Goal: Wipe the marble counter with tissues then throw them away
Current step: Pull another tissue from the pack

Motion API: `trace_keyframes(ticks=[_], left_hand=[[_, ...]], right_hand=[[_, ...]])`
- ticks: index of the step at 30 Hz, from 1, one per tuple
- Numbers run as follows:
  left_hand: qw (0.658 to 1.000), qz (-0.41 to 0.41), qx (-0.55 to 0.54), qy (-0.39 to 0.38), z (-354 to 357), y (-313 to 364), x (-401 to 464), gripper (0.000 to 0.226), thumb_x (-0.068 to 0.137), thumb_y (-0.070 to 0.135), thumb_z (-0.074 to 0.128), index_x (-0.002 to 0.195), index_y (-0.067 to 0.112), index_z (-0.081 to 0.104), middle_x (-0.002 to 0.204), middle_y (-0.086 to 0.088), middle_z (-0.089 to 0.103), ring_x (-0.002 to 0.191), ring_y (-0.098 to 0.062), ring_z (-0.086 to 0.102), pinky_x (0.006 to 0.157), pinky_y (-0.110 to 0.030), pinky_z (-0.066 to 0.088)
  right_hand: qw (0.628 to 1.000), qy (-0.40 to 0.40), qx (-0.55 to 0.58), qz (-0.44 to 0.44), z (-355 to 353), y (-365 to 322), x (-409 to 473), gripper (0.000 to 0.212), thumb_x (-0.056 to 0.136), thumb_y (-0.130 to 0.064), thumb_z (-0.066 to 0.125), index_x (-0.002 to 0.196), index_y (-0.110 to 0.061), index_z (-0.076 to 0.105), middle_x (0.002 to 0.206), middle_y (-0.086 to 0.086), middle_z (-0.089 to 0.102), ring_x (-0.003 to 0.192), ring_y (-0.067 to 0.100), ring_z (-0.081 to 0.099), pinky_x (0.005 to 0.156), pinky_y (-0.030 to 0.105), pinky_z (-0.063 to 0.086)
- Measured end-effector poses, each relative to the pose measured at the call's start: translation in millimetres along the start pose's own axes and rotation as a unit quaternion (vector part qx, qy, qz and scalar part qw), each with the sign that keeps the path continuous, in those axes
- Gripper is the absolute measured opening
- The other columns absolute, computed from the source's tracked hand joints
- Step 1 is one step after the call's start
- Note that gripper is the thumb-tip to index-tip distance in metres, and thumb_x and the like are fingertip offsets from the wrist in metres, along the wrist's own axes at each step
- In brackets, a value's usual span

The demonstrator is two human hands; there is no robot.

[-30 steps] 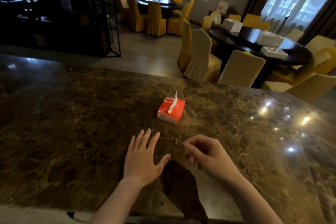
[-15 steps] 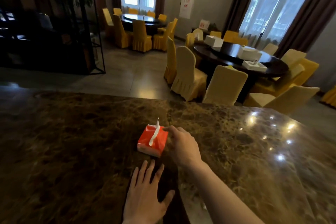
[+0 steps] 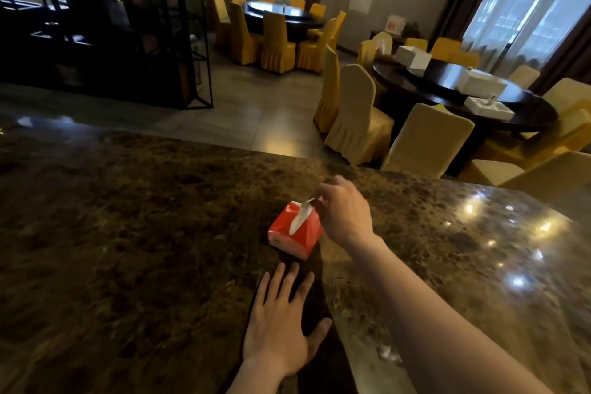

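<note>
A red tissue pack sits mid-counter, well inside every edge; the right hand pinches its protruding tissue while the left hand lies flat and empty nearby, so the unheld pack may lift or the tissue tear.

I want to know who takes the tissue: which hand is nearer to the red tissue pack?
Right. The right hand is at the red tissue pack, its fingers pinching the white tissue. The left hand lies flat on the marble counter, closer to the person.
</note>
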State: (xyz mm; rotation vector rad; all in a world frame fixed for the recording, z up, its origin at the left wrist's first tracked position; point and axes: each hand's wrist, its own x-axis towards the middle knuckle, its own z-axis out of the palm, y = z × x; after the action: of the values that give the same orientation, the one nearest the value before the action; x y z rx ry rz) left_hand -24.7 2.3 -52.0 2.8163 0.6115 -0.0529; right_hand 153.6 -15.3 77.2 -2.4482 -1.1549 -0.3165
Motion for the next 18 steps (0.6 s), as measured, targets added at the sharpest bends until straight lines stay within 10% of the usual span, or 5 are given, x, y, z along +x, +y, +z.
trace_keyframes(ticks=[5,18], left_hand=[[1.000,-0.003,-0.004,0.022,3,1,-1,0.092,0.084,0.088,0.003,0.162,0.040,-0.007,0.173,0.006,-0.013,0.155,-0.020,-0.023,0.126,-0.050,-0.011],[0.999,-0.010,-0.016,0.051,9,-2,-1,0.094,0.083,0.090,0.003,0.163,0.040,0.004,0.173,0.006,0.000,0.156,-0.019,-0.020,0.125,-0.049,-0.013]], right_hand=[[0.988,0.143,0.037,0.046,-28,-2,10,0.017,0.091,-0.030,0.074,0.104,-0.021,0.073,0.119,0.001,0.053,0.112,0.020,0.049,0.071,0.032,0.050],[0.981,0.126,0.087,0.119,-35,5,4,0.010,0.091,-0.023,0.073,0.100,-0.019,0.071,0.085,-0.003,0.070,0.074,0.017,0.064,0.056,0.030,0.052]])
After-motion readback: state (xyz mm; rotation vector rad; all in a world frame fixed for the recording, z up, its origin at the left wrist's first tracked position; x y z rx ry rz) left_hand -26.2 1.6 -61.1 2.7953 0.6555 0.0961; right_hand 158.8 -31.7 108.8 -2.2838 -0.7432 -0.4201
